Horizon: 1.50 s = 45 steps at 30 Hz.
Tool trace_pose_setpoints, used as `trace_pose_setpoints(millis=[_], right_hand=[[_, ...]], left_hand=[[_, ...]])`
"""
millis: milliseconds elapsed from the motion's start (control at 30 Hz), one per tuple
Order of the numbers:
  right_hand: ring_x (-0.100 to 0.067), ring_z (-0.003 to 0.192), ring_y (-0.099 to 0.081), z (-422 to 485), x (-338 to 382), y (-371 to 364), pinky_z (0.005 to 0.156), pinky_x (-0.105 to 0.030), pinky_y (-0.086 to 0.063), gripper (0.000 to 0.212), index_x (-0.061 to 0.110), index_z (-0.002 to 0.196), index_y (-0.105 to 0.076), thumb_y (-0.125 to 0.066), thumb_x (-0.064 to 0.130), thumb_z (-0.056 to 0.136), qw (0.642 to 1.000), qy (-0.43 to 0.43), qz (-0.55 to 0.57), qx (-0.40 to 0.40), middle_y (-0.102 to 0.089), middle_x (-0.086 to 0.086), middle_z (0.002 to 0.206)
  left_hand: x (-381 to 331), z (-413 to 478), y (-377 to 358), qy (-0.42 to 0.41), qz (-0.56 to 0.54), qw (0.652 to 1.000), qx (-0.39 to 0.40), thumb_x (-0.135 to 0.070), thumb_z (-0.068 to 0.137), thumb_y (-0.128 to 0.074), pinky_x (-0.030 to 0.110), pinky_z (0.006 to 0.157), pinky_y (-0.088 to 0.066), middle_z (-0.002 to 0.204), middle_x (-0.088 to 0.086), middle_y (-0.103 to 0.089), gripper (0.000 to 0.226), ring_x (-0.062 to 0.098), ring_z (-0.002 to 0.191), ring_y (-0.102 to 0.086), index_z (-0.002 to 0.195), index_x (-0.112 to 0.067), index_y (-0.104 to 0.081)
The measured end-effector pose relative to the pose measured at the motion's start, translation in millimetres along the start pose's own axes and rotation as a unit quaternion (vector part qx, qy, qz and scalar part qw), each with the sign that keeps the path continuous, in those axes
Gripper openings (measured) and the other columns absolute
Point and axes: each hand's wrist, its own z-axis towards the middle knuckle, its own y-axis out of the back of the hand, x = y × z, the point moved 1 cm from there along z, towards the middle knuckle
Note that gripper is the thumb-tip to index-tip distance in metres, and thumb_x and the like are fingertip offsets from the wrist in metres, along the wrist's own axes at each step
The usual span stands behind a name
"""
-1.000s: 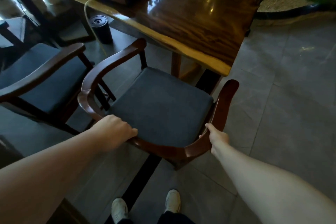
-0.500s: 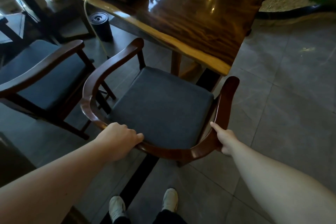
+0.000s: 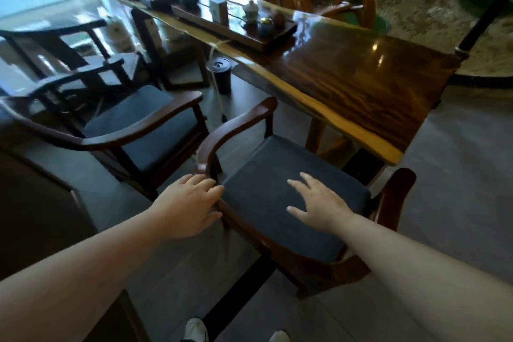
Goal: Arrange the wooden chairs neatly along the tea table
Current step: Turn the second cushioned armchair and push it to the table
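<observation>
Two wooden chairs are seen beside the worktop (image 3: 361, 83). The near chair (image 3: 283, 203) is touched by the left hand (image 3: 191, 203) at its rail. The right hand (image 3: 319, 203) is spread open above the seat, holding nothing.

Both bare forearms reach forward from the lower frame edge. Left hand (image 3: 188, 207): palm down, fingers loosely curled, fingertips at the chair (image 3: 291, 219) rail's left bend; no closed grip visible. Right hand (image 3: 319, 205): open, palm down, fingers (image 3: 298, 184) spread and thumb out, over the seat; contact cannot be judged. Two shoe tips show below.
</observation>
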Motion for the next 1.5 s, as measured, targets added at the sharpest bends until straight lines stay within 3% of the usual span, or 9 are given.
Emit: trace_pose_setpoints(millis=[100,400,933,1133,1500], right_hand=[[-0.021,0.149,-0.022,28,52,15,0.116,-0.039,-0.028,0.070,0.031,0.155,-0.024,-0.051,0.056,0.096,0.997,0.077,-0.014,-0.009,-0.020,-0.002,0.164],[-0.023,0.147,-0.026,132,187,37,0.116,-0.041,-0.030,0.074,0.026,0.154,-0.028,-0.058,0.053,0.092,0.972,0.224,-0.066,-0.027,-0.025,-0.004,0.163],[-0.026,0.143,-0.033,296,318,11,0.112,-0.042,-0.035,0.084,0.028,0.153,-0.026,-0.063,0.059,0.085,0.961,0.249,-0.110,0.045,-0.028,-0.005,0.161],[-0.026,0.139,-0.038,361,348,-3,0.109,-0.038,-0.037,0.086,0.024,0.151,-0.032,-0.065,0.062,0.081,0.951,0.272,-0.129,0.068,-0.036,-0.005,0.156],[-0.024,0.130,-0.047,522,409,-33,0.104,-0.042,-0.041,0.071,0.026,0.143,-0.041,-0.042,0.072,0.089,0.930,0.308,-0.146,0.140,-0.048,0.001,0.145]], left_hand=[[29,-17,10,0.026,-0.005,0.999,-0.031,-0.049,0.090,-0.052,0.040,0.103,-0.043,0.128,0.001,-0.063,0.047,0.024,0.122,-0.055,0.129,-0.023,-0.057],[154,-49,12,0.146,-0.028,0.988,-0.052,-0.046,0.092,-0.054,0.041,0.105,-0.038,0.133,0.006,-0.059,0.052,0.028,0.127,-0.049,0.135,-0.017,-0.052],[337,-70,-25,0.223,-0.033,0.974,0.000,-0.050,0.095,-0.047,0.041,0.114,-0.025,0.149,0.004,-0.044,0.058,0.026,0.139,-0.033,0.145,-0.022,-0.037],[385,-64,-35,0.170,0.023,0.983,0.058,-0.049,0.096,-0.044,0.050,0.115,-0.024,0.149,0.009,-0.043,0.057,0.033,0.139,-0.032,0.145,-0.020,-0.036],[503,-16,-51,0.162,0.040,0.977,0.134,-0.045,0.098,-0.043,0.051,0.113,-0.025,0.144,0.013,-0.045,0.051,0.038,0.135,-0.035,0.140,-0.018,-0.040]])
